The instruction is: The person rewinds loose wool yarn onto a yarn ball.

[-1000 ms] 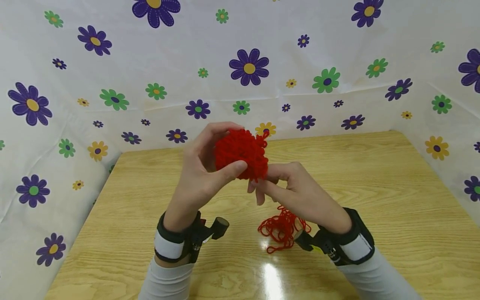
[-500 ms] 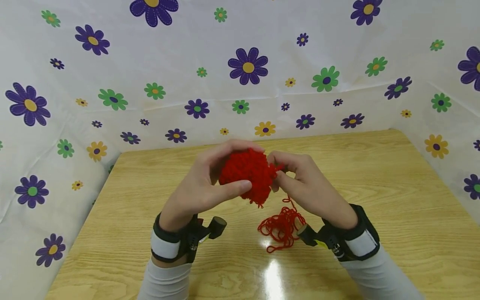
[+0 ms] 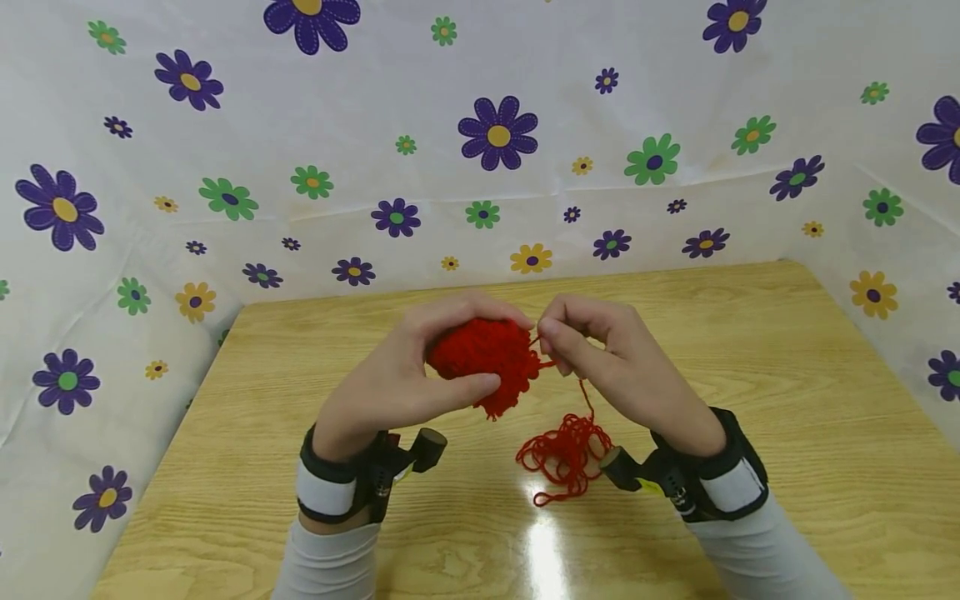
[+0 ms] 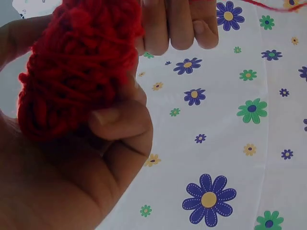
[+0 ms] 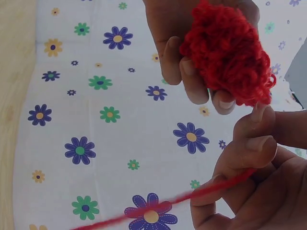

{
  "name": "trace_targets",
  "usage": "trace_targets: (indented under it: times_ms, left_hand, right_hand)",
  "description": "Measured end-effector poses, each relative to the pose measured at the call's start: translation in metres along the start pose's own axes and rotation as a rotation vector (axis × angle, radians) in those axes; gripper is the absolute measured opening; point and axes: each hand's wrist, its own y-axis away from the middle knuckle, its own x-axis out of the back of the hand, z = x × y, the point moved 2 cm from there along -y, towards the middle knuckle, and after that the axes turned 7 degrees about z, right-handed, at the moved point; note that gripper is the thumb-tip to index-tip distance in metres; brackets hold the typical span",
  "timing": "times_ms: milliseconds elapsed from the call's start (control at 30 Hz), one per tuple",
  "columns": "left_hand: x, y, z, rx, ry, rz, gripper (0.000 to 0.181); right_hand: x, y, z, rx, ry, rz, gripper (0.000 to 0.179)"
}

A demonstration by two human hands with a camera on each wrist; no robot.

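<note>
Jutting inward at lower left and lower right, two wrist cameras (image 3: 429, 450) narrow the space between the arms. At center, the left hand (image 3: 397, 375) grips a red yarn ball (image 3: 491, 354); just right, the right hand (image 3: 618, 358) pinches a strand (image 5: 192, 194). A loose yarn heap (image 3: 568, 442) lies lower center. Table (image 3: 225, 417) spreads widely either side, bounded left, right and at its far edge by flowered cloth (image 3: 360, 108).

We count two hands (image 3: 405, 375) (image 3: 618, 358), one yarn ball (image 3: 487, 354) in the left, one yarn heap (image 3: 564, 454) below, two wristbands (image 3: 327, 493) (image 3: 733, 486).
</note>
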Motion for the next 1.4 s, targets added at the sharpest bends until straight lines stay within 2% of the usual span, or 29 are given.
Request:
trace_targets:
  times_ms: [133,267,467,633,767,933,1100,1267,1400]
  left_hand:
    - [0.002,0.001,-0.003,0.03,-0.067,0.058,0.038]
    - [0.006,0.001,-0.003,0.034,-0.097,0.115,0.038]
    - [0.008,0.0,-0.001,-0.021,-0.151,0.197,0.041]
    - [0.008,-0.003,-0.001,-0.084,-0.161,0.285,0.042]
    - [0.007,-0.004,-0.001,-0.111,-0.157,0.306,0.043]
    - [0.008,-0.003,0.0,-0.126,-0.077,0.304,0.042]
    - [0.011,-0.001,-0.001,-0.173,0.067,0.355,0.044]
    - [0.014,0.0,-0.001,-0.214,0.106,0.437,0.054]
    - [0.014,0.001,0.001,-0.197,0.116,0.454,0.051]
  right_hand:
    - [0.0,0.0,-0.003,-0.001,0.006,0.004,0.016]
    - [0.0,0.0,-0.003,0.002,0.012,0.01,0.016]
    - [-0.001,0.001,-0.005,0.022,0.001,0.0,0.014]
    - [-0.005,0.002,-0.007,0.017,-0.008,-0.01,0.013]
    - [-0.006,0.002,-0.008,0.01,-0.001,-0.009,0.013]
    - [-0.007,0.0,-0.006,-0.007,0.011,-0.057,0.016]
    - [-0.013,0.0,-0.002,-0.046,0.05,-0.164,0.014]
    - [-0.02,0.002,0.012,-0.071,0.092,-0.281,0.012]
    - [-0.023,0.002,0.029,-0.066,0.138,-0.312,0.013]
